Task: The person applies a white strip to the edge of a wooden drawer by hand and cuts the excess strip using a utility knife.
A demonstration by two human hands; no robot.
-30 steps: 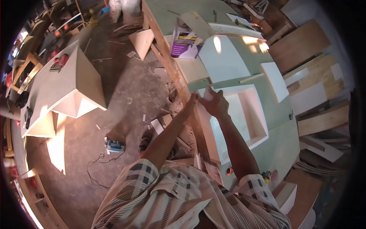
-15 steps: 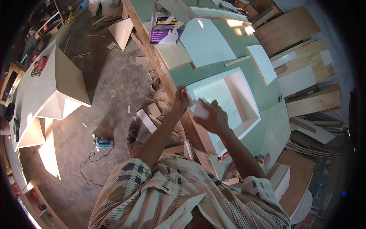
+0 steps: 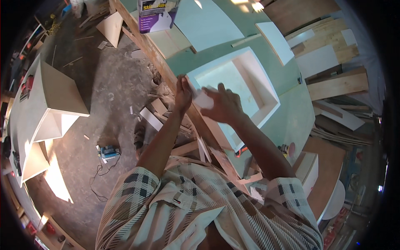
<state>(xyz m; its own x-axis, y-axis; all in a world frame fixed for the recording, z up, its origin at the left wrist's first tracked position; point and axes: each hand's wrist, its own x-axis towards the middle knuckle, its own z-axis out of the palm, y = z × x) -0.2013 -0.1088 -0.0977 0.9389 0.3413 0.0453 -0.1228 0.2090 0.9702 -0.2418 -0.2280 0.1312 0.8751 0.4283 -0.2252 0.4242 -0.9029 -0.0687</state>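
One white pad point(image 3: 203, 101) is grasped by the right hand point(image 3: 225, 104) at a white-rimmed box point(image 3: 265, 78), beside which the left hand point(image 3: 183, 95) (its grip cannot be told) is placed, presumably for steadying.

Purple container point(image 3: 156, 23), blue corded tool point(image 3: 109, 152) on grey floor point(image 3: 125, 71), pale cabinet point(image 3: 64, 89), boards point(image 3: 337, 86) at right

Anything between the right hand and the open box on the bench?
Only the blurred pale piece held in the right hand; it sits between that hand and the left side of the box. Nothing else visible stands in the way. The left hand is beside the box's left corner.
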